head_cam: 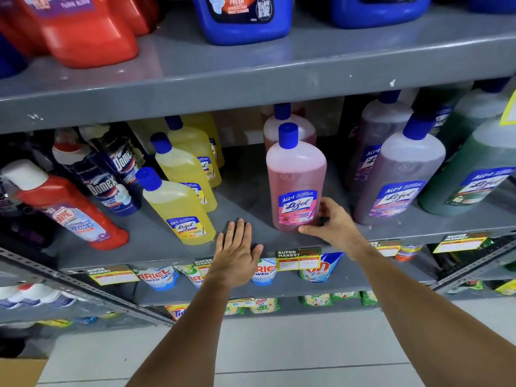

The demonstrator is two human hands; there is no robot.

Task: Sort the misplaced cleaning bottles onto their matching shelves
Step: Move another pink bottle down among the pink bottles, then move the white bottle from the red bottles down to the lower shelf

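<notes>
Grey metal middle shelf (251, 208), taken as landmark: stocked with upright plastic bottles, blue caps throughout.

Green translucent bottles (474, 174) at the shelf's right end; purple-tinted bottles (399, 174) just beside them toward the centre. Pink translucent Lizol bottle (296, 177) upright near the shelf's front edge, centre-right, a second pink bottle (287, 127) directly behind. Yellow Lizol bottles (178, 202) in a row left of centre. Dark blue Domex bottles (109, 180) and a red Harpic bottle with white cap (69, 210) toward the left end, leaning in this wide-angle view.

Right hand (335, 222): fingers (324, 208) curled against the pink bottle's lower right side, thumb at its base; contact partial, not a full wrap. Left hand (237, 255): flat over the shelf's front edge, fingers (237, 227) straight and close together, pinching nothing.

Risks, as judgement: low, one-sided hold likely to tip the tall bottle forward off the shelf edge; push to the right likely to knock the purple neighbour.

Legible writing: "All in 1 Lizol" on bottle labels; "Domex"; "Harpic … Cleaner"; "SUPER MARKET" on yellow price tags (298, 259) along the shelf's front lip; "Ariel Power Gel" on pouches (156, 277) below the shelf; "Original Fresh" on a blue jug (243, 20) above it.
</notes>
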